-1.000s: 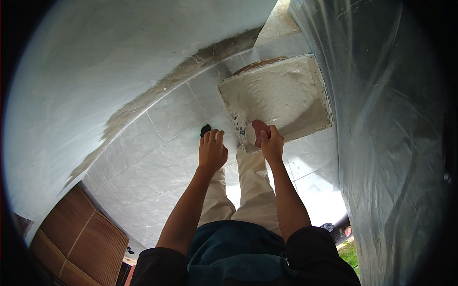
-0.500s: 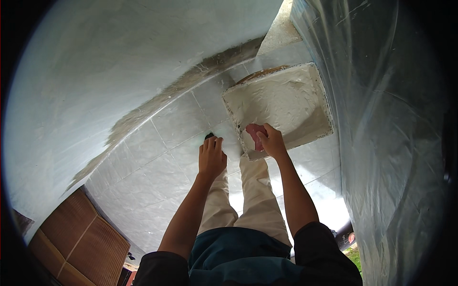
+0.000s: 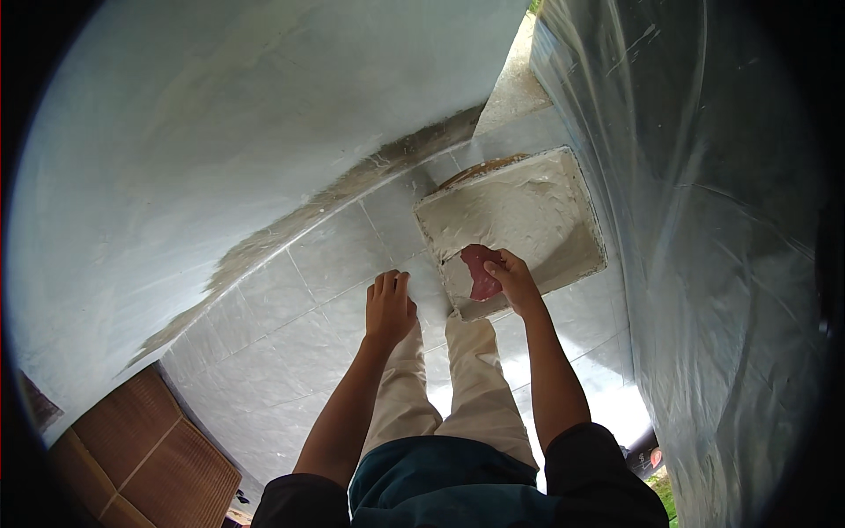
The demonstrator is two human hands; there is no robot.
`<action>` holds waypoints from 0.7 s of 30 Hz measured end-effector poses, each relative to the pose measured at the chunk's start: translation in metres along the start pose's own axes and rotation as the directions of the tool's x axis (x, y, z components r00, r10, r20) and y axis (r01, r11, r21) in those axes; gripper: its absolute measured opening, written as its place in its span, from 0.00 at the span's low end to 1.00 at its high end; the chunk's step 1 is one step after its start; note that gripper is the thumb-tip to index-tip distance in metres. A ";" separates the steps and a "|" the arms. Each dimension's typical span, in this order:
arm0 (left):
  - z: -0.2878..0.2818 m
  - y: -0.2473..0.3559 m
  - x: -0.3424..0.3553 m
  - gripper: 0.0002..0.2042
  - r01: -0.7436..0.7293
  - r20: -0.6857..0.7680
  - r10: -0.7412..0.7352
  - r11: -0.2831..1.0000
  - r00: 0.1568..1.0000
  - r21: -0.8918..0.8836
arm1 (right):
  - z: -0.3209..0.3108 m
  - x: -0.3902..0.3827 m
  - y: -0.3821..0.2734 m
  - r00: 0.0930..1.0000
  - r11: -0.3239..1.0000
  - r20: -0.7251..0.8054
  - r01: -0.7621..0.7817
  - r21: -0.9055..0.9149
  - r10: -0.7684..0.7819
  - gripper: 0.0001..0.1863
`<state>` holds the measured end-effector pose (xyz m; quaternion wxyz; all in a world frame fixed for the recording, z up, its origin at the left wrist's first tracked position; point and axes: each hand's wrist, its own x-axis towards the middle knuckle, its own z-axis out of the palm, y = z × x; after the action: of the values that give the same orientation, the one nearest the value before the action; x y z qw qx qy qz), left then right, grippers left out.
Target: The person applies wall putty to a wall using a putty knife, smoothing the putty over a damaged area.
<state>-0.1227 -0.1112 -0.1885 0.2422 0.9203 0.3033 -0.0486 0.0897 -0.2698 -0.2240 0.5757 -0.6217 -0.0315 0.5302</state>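
My right hand (image 3: 515, 280) is closed on a flat, dark red scraper-like piece (image 3: 482, 271) with an uneven edge, pinched between thumb and fingers. It is held over the near left part of a shallow rectangular tray (image 3: 602, 246), whose rim is crusted. Pale grey wet paste (image 3: 528, 207), smoothed in a hollow, fills much of the tray. To the left of the tray my left hand (image 3: 389, 308) hovers above the floor, back up, its fingers loosely bent and slightly apart. Nothing shows in it, though its palm is hidden.
Grey tiles (image 3: 299, 308) cover the floor. A pale wall (image 3: 264, 114) with a rough brownish band along its base rises at the left. Clear plastic sheeting (image 3: 704, 264) hangs at the right. Brown ribbed panels (image 3: 167, 449) lie at lower left.
The red piece has turned and shifted slightly right with my right hand, showing more of its flat face. A dark thing beyond my left fingertips is now hidden. The whole view has shifted slightly.
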 end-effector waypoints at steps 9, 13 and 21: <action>-0.082 0.021 0.066 0.24 -0.112 -0.233 0.125 0.991 0.964 0.071 | 0.032 -0.004 -0.112 0.981 0.899 0.027 0.165 0.405 -0.193 0.13; -0.140 0.039 0.091 0.23 -0.134 -0.336 0.171 0.982 0.926 0.129 | 0.049 -0.010 -0.168 0.944 0.835 0.076 0.246 0.492 -0.322 0.15; -0.272 0.078 0.108 0.23 -0.234 -0.542 0.364 0.926 0.757 0.296 | 0.094 -0.046 -0.280 0.832 0.714 0.146 0.352 0.605 -0.535 0.18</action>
<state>-0.0053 0.0213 0.0567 0.0424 0.9465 0.2045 0.2462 0.1640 -0.1414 0.0355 0.8292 -0.3092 -0.1168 0.4507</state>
